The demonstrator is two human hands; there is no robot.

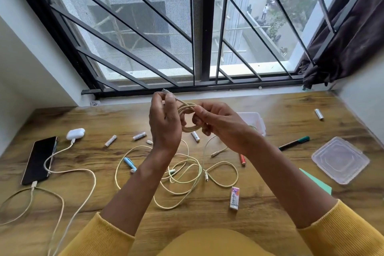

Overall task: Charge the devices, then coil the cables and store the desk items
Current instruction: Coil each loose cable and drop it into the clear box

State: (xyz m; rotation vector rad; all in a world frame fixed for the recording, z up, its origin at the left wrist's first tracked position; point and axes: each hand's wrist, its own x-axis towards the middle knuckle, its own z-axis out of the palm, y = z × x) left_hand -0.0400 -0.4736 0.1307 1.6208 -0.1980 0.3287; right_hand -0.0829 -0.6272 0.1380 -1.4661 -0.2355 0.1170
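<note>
Fingers of the left hand pinch the plug end of a cream braided cable coil, while the right hand grips the loops, likely to keep them from springing apart above the wooden bench; far right waits a clear plastic box.

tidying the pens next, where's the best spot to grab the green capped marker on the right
Pinch the green capped marker mid-barrel from straight above, fingers across its width. It lies flat on the desk with bare wood along both long sides.
</note>
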